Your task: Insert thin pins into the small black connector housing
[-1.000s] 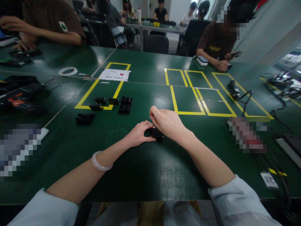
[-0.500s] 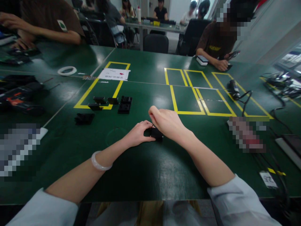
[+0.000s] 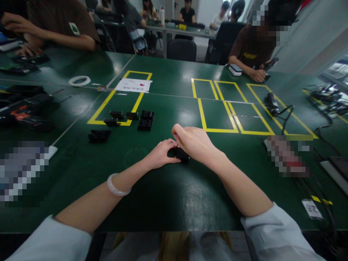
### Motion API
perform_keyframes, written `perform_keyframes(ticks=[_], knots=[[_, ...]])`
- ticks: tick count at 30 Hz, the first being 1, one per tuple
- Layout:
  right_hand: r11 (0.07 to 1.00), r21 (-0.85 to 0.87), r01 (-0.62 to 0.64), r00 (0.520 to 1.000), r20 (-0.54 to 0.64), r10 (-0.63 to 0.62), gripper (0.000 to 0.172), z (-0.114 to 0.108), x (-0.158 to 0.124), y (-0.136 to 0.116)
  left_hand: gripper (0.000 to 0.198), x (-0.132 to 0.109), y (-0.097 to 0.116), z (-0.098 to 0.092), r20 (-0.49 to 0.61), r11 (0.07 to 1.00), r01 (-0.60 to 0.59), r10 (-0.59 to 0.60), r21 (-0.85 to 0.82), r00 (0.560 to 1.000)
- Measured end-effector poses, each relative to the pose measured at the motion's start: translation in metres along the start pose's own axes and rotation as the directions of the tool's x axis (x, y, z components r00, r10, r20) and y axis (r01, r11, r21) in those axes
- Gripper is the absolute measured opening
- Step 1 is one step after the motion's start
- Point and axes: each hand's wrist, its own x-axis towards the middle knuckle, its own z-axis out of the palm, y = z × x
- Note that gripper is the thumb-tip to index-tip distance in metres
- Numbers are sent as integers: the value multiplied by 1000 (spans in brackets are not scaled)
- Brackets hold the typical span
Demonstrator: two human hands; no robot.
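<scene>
My left hand point(image 3: 163, 154) grips a small black block-like part point(image 3: 182, 155) between thumb and fingers, close to the green table's surface. Over that part, my right hand point(image 3: 194, 141) is closed with its fingers curled down. Its fingertips are mostly hidden behind the back of the hand, so what they hold cannot be made out. A short dark sliver shows between the two hands. Further left stand several small black plates point(image 3: 116, 115), with a black moulded piece point(image 3: 146, 120) beside them and another black piece point(image 3: 99, 136) nearer me.
Yellow tape point(image 3: 220, 130) marks rectangles on the green table point(image 3: 163, 203). A paper sheet point(image 3: 133, 85) and a white ring point(image 3: 79, 81) lie farther back. Cables and a black cylindrical device point(image 3: 272, 103) are at right, dark tools point(image 3: 29, 112) at left. Two people sit across the table.
The whole view has shifted slightly. Both hands keep nearly the same pose around the black part, and the pieces on the table stay where they were.
</scene>
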Motion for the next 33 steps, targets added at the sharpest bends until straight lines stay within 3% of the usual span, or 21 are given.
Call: perform_keyframes(ticks=[16,25,33], knots=[[1000,-13,11,996,-90,-12,22,5,0,-3,37,1,2,0,-8,1000,-13,13,7,1000],[999,-51,-21,999,-38,19,25,2,-1,-3,39,0,2,-1,5,1000,7,-7,5,1000],[999,-34,-24,997,-68,21,25,3,-1,-3,39,0,2,-1,7,1000,3,-3,7,1000]])
